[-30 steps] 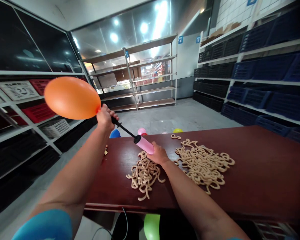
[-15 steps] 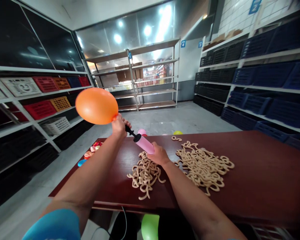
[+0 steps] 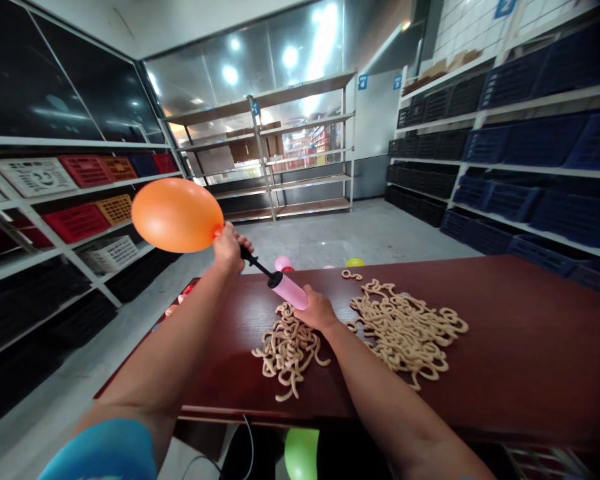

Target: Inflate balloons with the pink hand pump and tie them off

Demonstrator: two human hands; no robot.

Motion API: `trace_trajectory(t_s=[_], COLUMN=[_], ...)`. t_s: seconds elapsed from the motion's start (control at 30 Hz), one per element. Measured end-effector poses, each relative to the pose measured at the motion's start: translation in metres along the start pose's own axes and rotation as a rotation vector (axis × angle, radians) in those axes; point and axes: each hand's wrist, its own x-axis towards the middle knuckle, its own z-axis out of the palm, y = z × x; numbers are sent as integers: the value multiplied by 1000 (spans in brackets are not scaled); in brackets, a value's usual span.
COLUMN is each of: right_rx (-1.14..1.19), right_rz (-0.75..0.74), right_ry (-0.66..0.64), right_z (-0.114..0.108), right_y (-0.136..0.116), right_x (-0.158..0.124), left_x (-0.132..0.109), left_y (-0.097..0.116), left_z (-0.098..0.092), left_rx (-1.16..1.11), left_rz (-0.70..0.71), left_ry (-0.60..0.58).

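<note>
An inflated orange balloon is at the left, its neck pinched by my left hand. The same hand is closed around the black handle end of a balloon pump, whose black rod shows between the hand and the barrel. My right hand wraps the lower part of the pump's pink barrel, over the table. Under and beside that hand lies a small pile of beige curled strands. A larger pile of the same strands spreads to its right.
Partly behind my left forearm, small deflated balloons lie on the dark red table. Pink and yellow balloons show past the far edge. A green balloon is below the near edge. Crate shelves stand both sides.
My left hand has moved left with the orange balloon and the pump handle, so more of the rod shows. The right hand and barrel stay nearly in place. The view shifted slightly.
</note>
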Motion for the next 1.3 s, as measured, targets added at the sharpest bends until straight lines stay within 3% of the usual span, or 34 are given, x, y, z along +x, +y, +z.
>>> trace_trajectory(t_s=[0.13, 0.27, 0.37, 0.6, 0.7, 0.8, 0.97, 1.07, 1.17, 1.3], right_rx=[8, 27, 36, 72, 63, 47, 23, 17, 47, 84], right_rz=[34, 12, -2, -38, -27, -17, -17, -15, -9, -25], right_ry=[-24, -19, -19, 26, 35, 26, 19, 11, 7, 21], right_z=[-2, -4, -5, -3, 1, 4, 4, 1, -3, -6], right_y=[-2, -6, -10, -7, -3, 0, 2, 0, -2, -4], right_x=[0, -1, -1, 4, 5, 3, 0, 0, 0, 0], left_x=[-19, -23, -13, 15, 18, 15, -8, -22, -29, -22], left_y=[-46, -53, -31, 60, 71, 50, -17, -47, -53, -21], left_z=[5, 1, -7, -4, 0, 2, 6, 9, 9, 2], left_rx=[-8, -41, -22, -18, -11, -12, 7, -6, -33, -27], left_rz=[-59, -79, -73, 79, 116, 104, -8, -68, -61, -11], left_ry=[-6, 7, 29, 11, 2, -14, 1, 20, 9, -23])
